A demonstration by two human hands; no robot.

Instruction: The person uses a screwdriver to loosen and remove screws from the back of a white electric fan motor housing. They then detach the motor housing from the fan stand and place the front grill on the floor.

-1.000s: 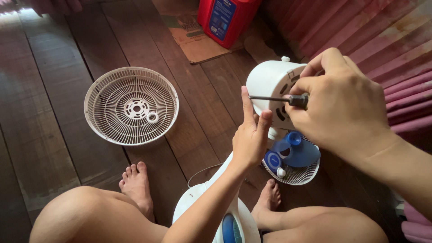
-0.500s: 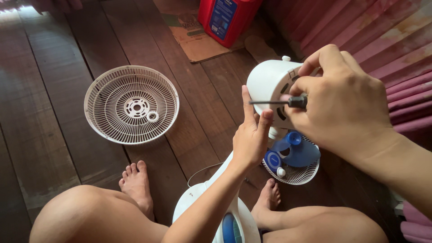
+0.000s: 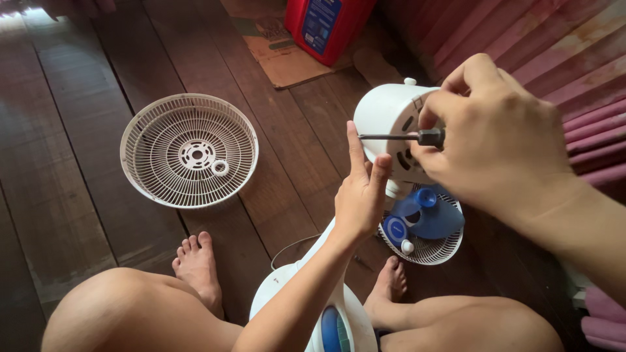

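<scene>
The person sits on the wooden plank floor (image 3: pixel 78 163) with bare knees drawn up and both feet flat, a white fan held upright between the legs. The right hand (image 3: pixel 495 143) is closed in a firm grip around the dark handle of a screwdriver (image 3: pixel 404 137), whose thin metal shaft points leftward across the front of the white motor housing (image 3: pixel 385 117). The left hand (image 3: pixel 362 195) rises from below with its grip spread: the index finger stands straight up so that its tip meets the end of the screwdriver shaft, while the thumb leans against the housing's lower edge. The housing sits on top of the fan's neck, above the round white fan base (image 3: pixel 287 300) with its blue panel, close to the person's lap.

Just below the housing, on the floor by the right foot, a white grille holds the blue fan blade (image 3: pixel 433 218) and a small blue cap. Well apart to the left lies the other white fan guard (image 3: pixel 189 151), dish side up. A red container (image 3: pixel 329 26) stands on a flattened piece of cardboard (image 3: pixel 274 55) at the far edge, beside the corrugated pink wall.
</scene>
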